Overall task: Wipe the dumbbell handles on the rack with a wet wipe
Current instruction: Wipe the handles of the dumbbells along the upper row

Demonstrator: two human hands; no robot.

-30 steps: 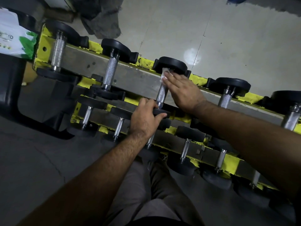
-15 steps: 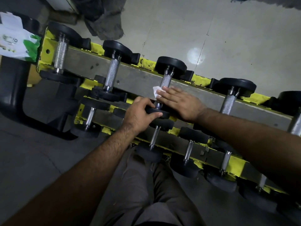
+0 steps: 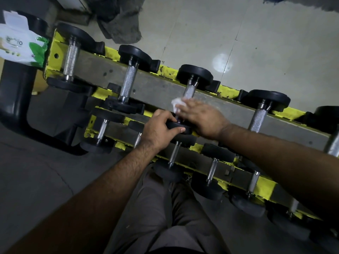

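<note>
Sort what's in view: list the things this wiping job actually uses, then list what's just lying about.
In use:
- wet wipe, under the right hand
- third dumbbell on the top row, its handle being wiped
- left hand, gripping that dumbbell's near end
- yellow rack
- wipes packet, at the rack's left end

Lying about:
- grey cloth on the floor behind the rack

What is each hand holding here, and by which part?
The left hand grips the near black end of the third top-row dumbbell. The right hand holds the wet wipe against its handle.
</note>
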